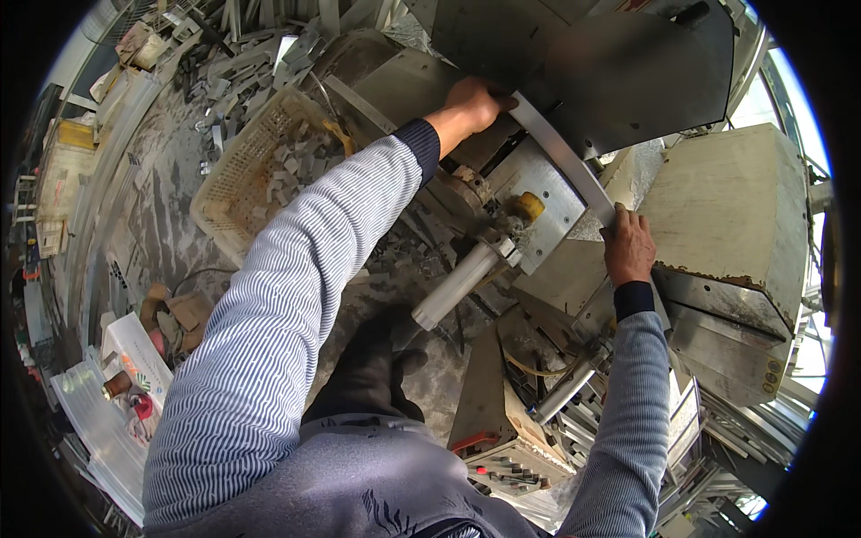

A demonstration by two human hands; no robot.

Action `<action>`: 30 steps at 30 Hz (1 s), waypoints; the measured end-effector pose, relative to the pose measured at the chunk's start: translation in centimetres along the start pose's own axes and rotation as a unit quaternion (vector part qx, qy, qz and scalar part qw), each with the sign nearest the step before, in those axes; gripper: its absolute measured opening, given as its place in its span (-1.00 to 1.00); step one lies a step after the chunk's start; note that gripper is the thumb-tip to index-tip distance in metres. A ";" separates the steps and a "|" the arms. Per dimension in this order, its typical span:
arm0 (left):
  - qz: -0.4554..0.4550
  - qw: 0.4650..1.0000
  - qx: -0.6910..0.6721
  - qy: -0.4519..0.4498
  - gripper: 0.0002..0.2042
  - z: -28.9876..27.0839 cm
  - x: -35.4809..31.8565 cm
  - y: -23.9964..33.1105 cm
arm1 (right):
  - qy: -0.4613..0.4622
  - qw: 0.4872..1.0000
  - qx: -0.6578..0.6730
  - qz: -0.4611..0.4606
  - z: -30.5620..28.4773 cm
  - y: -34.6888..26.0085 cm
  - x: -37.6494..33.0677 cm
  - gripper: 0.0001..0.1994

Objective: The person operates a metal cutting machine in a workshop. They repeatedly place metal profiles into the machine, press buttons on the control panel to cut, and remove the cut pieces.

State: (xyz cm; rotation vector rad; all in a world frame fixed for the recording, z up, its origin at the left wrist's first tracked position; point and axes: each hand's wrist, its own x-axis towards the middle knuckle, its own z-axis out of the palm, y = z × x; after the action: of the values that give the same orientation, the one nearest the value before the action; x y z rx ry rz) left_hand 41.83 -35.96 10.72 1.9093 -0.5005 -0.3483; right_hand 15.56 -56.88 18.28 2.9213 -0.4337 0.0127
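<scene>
A flat silver metal bar (560, 154) lies slantwise across the metal bed (543, 193) of a large machine. At its far left end, my left hand (473, 106) is closed with the fingers round the bar. My right hand (630, 247) grips the near right end, fingertips over its edge. Beneath the bar, a yellow round part (527, 207) sits on the bed beside a clamp with a silver cylinder (457, 285) pointing toward me. Behind the bar rises a dark machine guard (628, 81).
A cream plastic crate (215, 193) holding small metal offcuts stands at left. More metal scraps (238, 85) pile up beyond it. A beige machine housing (731, 206) is at right. Near my legs is a control box (516, 466) with knobs; a white carton (134, 354) sits lower left.
</scene>
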 end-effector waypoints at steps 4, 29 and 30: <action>-0.006 1.000 -0.021 0.006 -0.58 0.2 0.0 -0.1 | -0.013 1.000 -0.016 0.004 0.0 0.0 0.0 -0.49; -0.018 0.999 -0.023 0.014 -0.61 0.2 -0.4 -0.3 | 0.024 0.999 0.017 0.014 0.2 -0.6 0.3 -0.56; -0.023 0.999 -0.027 0.014 -0.61 0.2 -0.4 -0.3 | 0.027 0.999 0.022 0.015 0.2 -0.7 0.3 -0.57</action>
State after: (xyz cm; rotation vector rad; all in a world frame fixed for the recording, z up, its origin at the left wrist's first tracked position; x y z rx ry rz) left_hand 41.42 -35.79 10.38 1.8734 -0.4247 -0.3616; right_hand 16.03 -56.37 17.93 2.9489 -0.4742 0.1055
